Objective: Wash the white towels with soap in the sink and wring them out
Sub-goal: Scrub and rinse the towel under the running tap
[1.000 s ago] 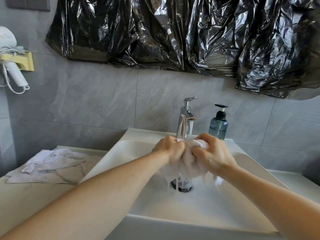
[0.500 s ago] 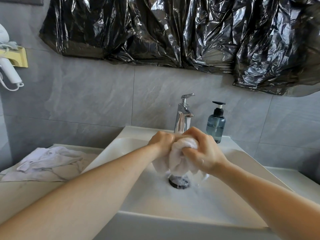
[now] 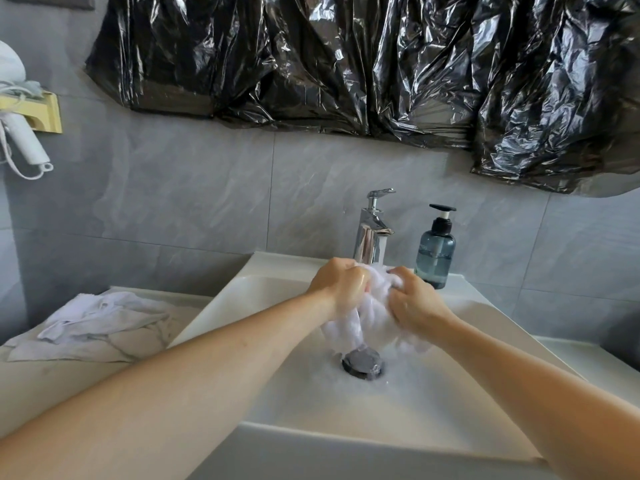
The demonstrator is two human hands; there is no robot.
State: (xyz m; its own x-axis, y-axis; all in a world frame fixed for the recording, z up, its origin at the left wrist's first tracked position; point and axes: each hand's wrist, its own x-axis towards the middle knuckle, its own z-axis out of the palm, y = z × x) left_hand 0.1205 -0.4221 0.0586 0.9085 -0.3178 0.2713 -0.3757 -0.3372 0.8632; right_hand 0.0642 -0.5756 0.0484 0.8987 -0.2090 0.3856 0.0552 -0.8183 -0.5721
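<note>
towels of white cloth are seen heaped on the counter at the far left, below a white hair dryer hung in a yellow wall holder. further right, a wet towel is held bunched over the white sink, above the dark drain. its left side is gripped by the left hand, fingers curled tight around the cloth; its right side is gripped by the right hand, fingers likewise clamped into the folds. the chrome faucet is placed just behind the hands, and a blue soap bottle with a black pump is set to its right on the sink ledge. black plastic sheeting is spread across the wall above.
</note>
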